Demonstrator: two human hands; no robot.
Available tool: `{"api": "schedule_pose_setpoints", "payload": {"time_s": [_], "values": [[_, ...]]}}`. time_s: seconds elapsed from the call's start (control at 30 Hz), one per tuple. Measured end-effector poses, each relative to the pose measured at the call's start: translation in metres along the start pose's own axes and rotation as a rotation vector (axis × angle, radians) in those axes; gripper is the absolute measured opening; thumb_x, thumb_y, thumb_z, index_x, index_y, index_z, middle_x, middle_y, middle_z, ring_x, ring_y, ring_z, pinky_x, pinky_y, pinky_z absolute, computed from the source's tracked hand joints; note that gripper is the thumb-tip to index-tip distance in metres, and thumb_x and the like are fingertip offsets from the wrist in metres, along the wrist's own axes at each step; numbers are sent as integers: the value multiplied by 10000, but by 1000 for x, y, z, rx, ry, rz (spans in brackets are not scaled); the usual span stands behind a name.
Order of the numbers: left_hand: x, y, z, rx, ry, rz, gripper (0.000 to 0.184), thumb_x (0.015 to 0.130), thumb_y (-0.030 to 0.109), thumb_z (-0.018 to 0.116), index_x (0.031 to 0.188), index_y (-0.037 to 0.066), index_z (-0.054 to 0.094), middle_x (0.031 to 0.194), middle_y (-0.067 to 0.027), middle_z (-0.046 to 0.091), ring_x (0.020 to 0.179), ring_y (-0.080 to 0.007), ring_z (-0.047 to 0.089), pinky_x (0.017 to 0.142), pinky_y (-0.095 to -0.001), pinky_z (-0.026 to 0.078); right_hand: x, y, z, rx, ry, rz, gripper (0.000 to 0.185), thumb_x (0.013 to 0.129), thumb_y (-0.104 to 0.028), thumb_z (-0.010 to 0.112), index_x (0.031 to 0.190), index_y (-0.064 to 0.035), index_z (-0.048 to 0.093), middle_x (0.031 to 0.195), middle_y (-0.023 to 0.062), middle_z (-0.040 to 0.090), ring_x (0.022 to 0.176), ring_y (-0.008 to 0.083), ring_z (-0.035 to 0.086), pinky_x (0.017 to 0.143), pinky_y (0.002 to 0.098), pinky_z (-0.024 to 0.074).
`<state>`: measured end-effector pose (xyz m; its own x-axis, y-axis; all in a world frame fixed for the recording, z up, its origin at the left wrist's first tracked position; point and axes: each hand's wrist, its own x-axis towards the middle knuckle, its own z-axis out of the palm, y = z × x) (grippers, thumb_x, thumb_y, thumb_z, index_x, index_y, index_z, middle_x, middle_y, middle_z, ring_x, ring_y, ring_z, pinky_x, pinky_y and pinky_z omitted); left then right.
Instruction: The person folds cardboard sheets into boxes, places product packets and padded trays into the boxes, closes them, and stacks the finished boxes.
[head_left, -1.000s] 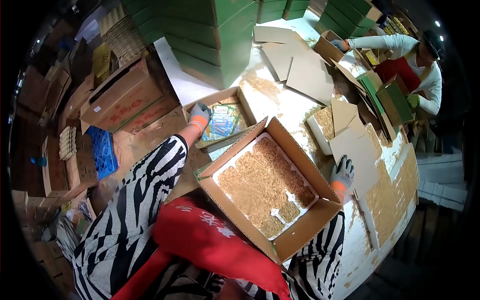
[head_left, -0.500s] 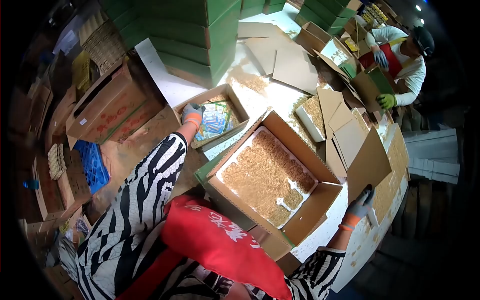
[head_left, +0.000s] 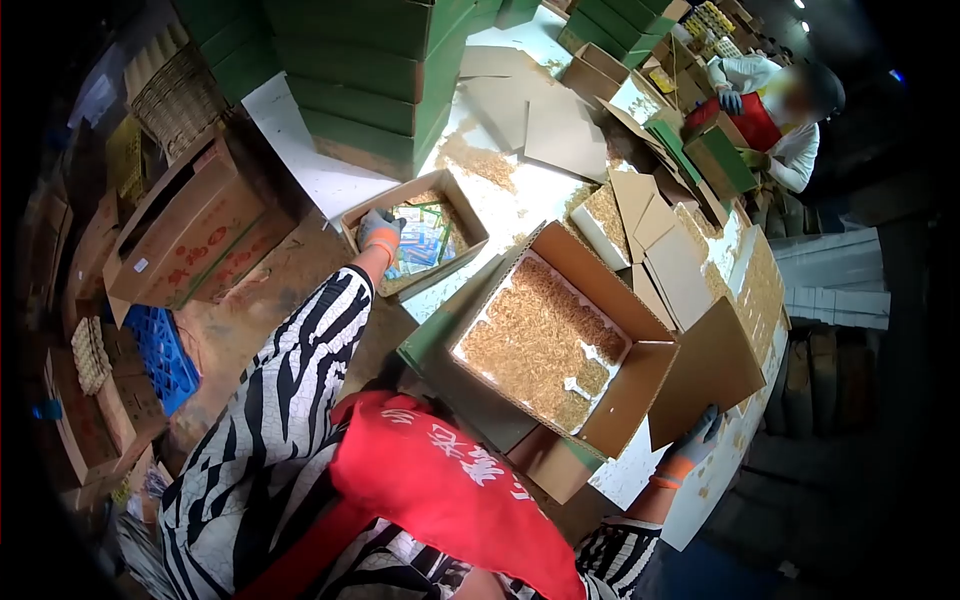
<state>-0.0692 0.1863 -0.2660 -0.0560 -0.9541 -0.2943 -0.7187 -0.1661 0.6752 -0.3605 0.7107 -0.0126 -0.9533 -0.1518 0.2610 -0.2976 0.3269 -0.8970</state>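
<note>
The right hand (head_left: 697,440) grasps a brown cardboard sheet (head_left: 707,375) by its lower edge, a hold that seems to let the panel tilt up clear of the desk (head_left: 700,505). The left hand (head_left: 380,232) reaches into a shallow cardboard box (head_left: 462,254), its fingers curled over printed packets (head_left: 425,235); whether they grip any, I cannot tell. Between the hands an open carton (head_left: 625,395) faces upward, with a shavings-filled white tray (head_left: 530,330) inside, seemingly placed so that both arms can reach around it. The packet box sits just beyond, probably for easy reach.

The white desk is strewn with shavings and carries loose cardboard panels (head_left: 565,135) and a tall stack of green boxes (head_left: 350,90). Across it stands a co-worker (head_left: 780,110) among more boxes. To the left, a large printed carton (head_left: 190,235) and a blue plastic crate (head_left: 165,355) crowd the dim room.
</note>
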Motion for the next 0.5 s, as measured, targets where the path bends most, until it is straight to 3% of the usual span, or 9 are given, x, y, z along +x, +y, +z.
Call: {"api": "schedule_pose_setpoints", "payload": {"time_s": [0.07,0.1,0.2,0.43,0.5], "values": [[-33,31,-13,268,148,19,642,627,429,852,1081,88,553,1211,-152,534,1038,-350,591,849,-416,505,-16,-21,5,10,7,27,474,987,-353,493,1220,55,553,1152,116,611,986,185,549,887,318,442],[-38,34,-14,331,132,14,717,623,468,848,1124,78,516,1205,-169,536,1043,-339,592,863,-415,502,-20,-22,6,20,13,34,476,988,-352,489,1213,63,551,1150,130,610,989,193,549,889,322,442],[-37,38,-10,391,130,-4,702,624,470,846,1117,84,528,1197,-164,545,1048,-329,591,871,-403,500,-27,-18,5,-39,29,-8,473,992,-348,482,1199,72,550,1138,142,610,986,199,545,891,324,439],[-9,14,-14,154,-157,57,729,607,443,857,1145,84,519,1190,-172,552,1065,-321,581,910,-382,489,-42,-15,-1,-54,26,25,453,998,-326,473,1180,81,552,1121,143,616,978,189,533,889,321,436],[-38,35,-16,322,60,11,743,611,438,854,1158,75,507,1218,-185,529,1082,-320,570,919,-377,482,-43,-9,-7,-75,25,3,444,999,-315,473,1175,85,551,1122,143,616,985,190,537,895,320,437]]}}
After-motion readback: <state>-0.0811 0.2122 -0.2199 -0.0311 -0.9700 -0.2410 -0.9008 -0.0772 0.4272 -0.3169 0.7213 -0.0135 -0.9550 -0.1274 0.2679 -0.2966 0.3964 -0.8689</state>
